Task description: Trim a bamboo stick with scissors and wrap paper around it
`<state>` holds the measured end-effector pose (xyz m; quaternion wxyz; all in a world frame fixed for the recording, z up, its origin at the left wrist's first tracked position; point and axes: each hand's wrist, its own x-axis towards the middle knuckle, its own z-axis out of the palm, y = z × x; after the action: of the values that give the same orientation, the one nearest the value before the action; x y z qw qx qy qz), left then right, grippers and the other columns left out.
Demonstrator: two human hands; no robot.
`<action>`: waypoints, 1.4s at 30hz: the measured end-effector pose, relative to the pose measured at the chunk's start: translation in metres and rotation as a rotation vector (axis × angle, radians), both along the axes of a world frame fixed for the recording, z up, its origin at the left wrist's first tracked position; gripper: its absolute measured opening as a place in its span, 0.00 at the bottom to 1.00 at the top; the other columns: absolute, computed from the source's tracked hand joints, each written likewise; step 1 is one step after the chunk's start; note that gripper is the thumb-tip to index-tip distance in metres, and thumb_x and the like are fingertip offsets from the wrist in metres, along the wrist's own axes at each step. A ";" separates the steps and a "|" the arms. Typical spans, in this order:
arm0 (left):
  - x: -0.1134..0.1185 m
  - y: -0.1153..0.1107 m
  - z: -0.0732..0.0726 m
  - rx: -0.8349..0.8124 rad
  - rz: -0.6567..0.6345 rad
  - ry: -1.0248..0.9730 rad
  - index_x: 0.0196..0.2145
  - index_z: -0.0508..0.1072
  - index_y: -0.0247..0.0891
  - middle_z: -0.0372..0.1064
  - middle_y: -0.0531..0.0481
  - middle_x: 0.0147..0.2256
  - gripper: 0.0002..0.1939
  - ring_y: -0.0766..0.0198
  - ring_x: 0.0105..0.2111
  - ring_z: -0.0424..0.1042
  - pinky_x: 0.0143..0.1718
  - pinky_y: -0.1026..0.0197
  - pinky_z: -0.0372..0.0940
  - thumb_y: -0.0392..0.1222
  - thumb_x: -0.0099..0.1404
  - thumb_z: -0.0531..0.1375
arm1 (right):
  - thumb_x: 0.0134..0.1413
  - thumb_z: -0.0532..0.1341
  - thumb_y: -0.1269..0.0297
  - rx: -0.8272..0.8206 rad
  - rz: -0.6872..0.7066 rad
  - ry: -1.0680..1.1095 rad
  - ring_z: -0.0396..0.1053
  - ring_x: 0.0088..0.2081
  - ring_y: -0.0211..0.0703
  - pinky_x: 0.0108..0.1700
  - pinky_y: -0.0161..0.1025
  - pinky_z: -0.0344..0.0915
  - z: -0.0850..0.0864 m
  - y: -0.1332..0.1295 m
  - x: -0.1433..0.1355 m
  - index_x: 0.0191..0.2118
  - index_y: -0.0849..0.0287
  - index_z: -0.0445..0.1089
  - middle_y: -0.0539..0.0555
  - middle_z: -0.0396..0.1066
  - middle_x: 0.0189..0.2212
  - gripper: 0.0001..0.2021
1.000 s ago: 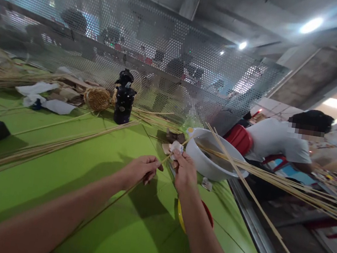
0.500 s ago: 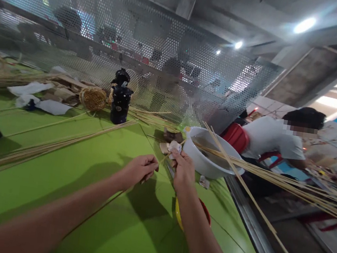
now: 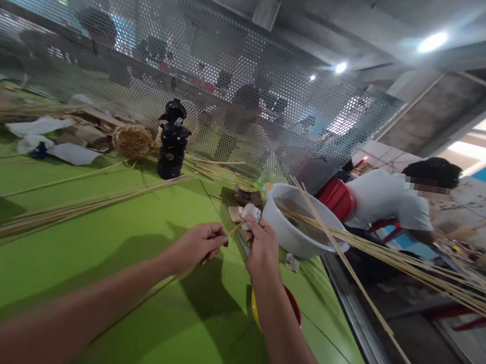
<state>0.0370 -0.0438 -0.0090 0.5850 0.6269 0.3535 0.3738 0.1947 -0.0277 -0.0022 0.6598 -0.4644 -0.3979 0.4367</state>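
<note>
Landmark: white basin (image 3: 293, 238), on the green counter (image 3: 180, 355).

Handling first, left to right. Left hand (image 3: 201, 244), left of the basin on the near side: I'd use a light, even pinch on the thin strip (image 3: 236, 228) and hold it in line with the other hand, no kink at the fingertips. Strip: best held straight and slightly taut across the short gap; it looks slender enough to bend or split if twisted. Right hand (image 3: 264, 249), just left of the basin in view: grip on the white wad (image 3: 251, 211) should be firm but not crushing, so the strip isn't forced sideways where the two meet. Watch the wrist too: yellow-and-red bowl (image 3: 255, 313), nearer than the basin, sits partly behind the right forearm and could get knocked.

Hand states, same order. Left: fingers curled in, thumb against index, apparently pinching the strip; exact contact too small to confirm. A thin line, likely the same strip, runs from behind this hand toward the near side, away from the basin. Right: thumb and fingers pressed together on the wad, which sits close by the basin's left wall. Strip runs up to it; whether it's wrapped inside, can't tell. Wad could be paper or cloth, also can't tell.

Strip location: the bare bit shows between the hands, left of the basin. Long strip bundle (image 3: 395, 262) lies across the basin's rim and sticks out to its right.
</note>
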 end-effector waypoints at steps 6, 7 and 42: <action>-0.004 -0.006 0.008 -0.131 -0.075 -0.104 0.30 0.65 0.37 0.54 0.61 0.15 0.13 0.73 0.14 0.51 0.18 0.69 0.52 0.50 0.64 0.56 | 0.36 0.70 0.58 0.065 0.040 0.130 0.47 0.19 0.30 0.21 0.32 0.44 0.010 0.003 0.009 0.29 0.60 0.74 0.46 0.63 0.21 0.13; -0.005 -0.006 0.010 -0.164 -0.095 -0.135 0.30 0.65 0.37 0.54 0.61 0.15 0.13 0.73 0.14 0.51 0.18 0.69 0.52 0.50 0.64 0.57 | 0.37 0.70 0.58 0.063 0.055 0.132 0.47 0.20 0.30 0.21 0.32 0.45 0.011 0.001 0.008 0.30 0.60 0.75 0.47 0.64 0.22 0.14; -0.008 -0.002 0.007 -0.338 -0.195 -0.305 0.28 0.65 0.37 0.49 0.62 0.15 0.11 0.75 0.13 0.45 0.18 0.70 0.51 0.45 0.63 0.59 | 0.40 0.70 0.56 0.018 0.237 0.011 0.49 0.19 0.30 0.21 0.32 0.44 0.009 -0.009 -0.008 0.26 0.61 0.73 0.47 0.63 0.19 0.13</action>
<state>0.0288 -0.0456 -0.0016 0.7614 0.4876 0.2567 0.3414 0.1872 -0.0370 0.0070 0.6100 -0.4058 -0.4503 0.5104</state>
